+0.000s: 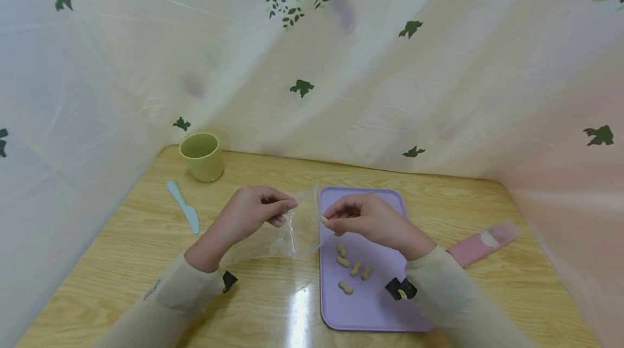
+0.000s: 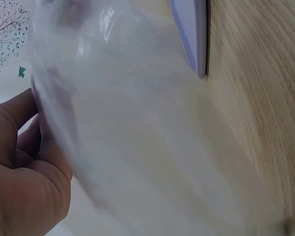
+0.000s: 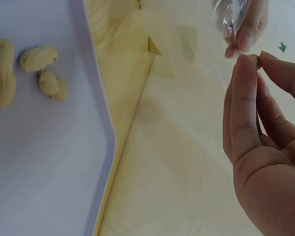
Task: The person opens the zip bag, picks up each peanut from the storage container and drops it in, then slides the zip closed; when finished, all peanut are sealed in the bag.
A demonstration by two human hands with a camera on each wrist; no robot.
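Observation:
My left hand (image 1: pixel 253 210) pinches the edge of a clear plastic bag (image 1: pixel 302 229), which hangs out to the right with its mouth edge beside the lilac tray (image 1: pixel 365 313). Fingertips and thumb of my right hand (image 1: pixel 375 223) hold a peanut in its shell (image 3: pixel 256 61) close to that edge, above the tray; most of the nut is hidden by the fingers. Several more unshelled peanuts (image 1: pixel 345 287) lie on the tray below. In the left wrist view the bag (image 2: pixel 147 128) fills much of the picture, with the left hand (image 2: pixel 29 172) at its side.
A yellow-green cup (image 1: pixel 207 166) stands at the back left of the wooden table (image 1: pixel 263 315). In front of it lies a light blue plastic knife (image 1: pixel 184 208). A pink packet (image 1: pixel 480 244) rests right of the tray, partly behind the right forearm. A patterned curtain (image 1: pixel 341 115) closes off the back.

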